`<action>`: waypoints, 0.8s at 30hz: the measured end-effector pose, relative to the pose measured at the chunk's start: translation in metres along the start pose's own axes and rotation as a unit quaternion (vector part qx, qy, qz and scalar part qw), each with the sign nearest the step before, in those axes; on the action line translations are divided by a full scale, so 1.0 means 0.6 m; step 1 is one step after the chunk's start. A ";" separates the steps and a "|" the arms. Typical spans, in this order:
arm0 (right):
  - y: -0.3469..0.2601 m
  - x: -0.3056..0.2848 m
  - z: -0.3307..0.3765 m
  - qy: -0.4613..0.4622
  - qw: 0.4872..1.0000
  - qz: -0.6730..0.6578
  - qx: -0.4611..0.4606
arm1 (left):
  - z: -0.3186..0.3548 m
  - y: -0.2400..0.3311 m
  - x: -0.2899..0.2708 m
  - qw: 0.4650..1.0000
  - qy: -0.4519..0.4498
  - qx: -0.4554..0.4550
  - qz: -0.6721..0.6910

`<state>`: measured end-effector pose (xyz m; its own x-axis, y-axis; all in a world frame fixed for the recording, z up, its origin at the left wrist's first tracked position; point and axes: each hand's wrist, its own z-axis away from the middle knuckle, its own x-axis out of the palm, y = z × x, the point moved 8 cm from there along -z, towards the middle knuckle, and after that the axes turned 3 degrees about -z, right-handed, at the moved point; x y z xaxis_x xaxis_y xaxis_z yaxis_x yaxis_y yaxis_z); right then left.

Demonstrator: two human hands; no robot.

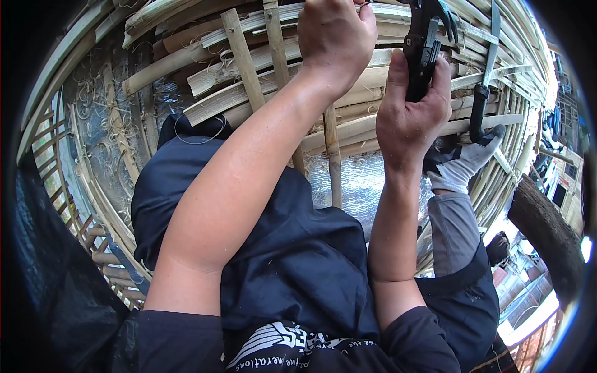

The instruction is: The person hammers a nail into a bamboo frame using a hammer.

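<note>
My left hand (339,38) is closed at the top edge, fingers curled, with a small dark bit showing at its fingertips. What it holds is mostly cut off. My right hand (413,118) grips a black tool (420,62) with a ribbed side between thumb and fingers. Curved black prongs stick out at its top, so its exact kind is unclear. Beneath both hands lie split bamboo strips (354,96), and round bamboo sticks (244,59) cross over them. To the right of my right hand is a long knife (493,46) with a black handle.
Near the knife handle, a grey-clad limb ends in a white and dark glove or sock (461,169); I cannot tell which. Curly shavings (102,127) litter the left side. Silvery sheeting (351,180) shows below the strips. A dark log (547,227) leans at the right.
</note>
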<state>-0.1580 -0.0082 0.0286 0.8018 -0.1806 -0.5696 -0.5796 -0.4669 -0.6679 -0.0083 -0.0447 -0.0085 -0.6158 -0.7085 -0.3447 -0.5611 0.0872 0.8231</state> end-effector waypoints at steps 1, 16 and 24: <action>0.001 -0.001 0.000 0.001 1.000 0.000 0.000 | -0.001 0.001 0.000 1.000 0.000 0.001 0.001; 0.014 0.003 0.009 -0.007 0.999 -0.028 0.036 | 0.000 0.003 -0.004 1.000 0.019 0.015 -0.005; 0.001 0.020 0.002 -0.058 0.995 0.083 0.010 | 0.000 0.001 -0.004 1.000 0.007 0.008 0.001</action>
<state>-0.1490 -0.0095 0.0209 0.6735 -0.1523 -0.7233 -0.7061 -0.4217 -0.5688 -0.0073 -0.0429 -0.0071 -0.6094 -0.7179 -0.3365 -0.5687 0.1000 0.8165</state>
